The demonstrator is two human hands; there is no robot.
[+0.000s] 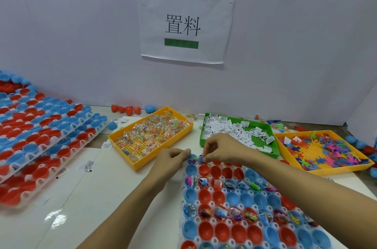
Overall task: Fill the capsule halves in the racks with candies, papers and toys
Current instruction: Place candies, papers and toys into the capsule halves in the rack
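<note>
Left hand and right hand pinching items over blue capsule halves in white plastic rack; wrapped candies filling yellow tray, papers green tray.

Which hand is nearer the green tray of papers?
Right. The right hand is just in front of the green tray; the left hand is farther left, by the candy tray.
</note>
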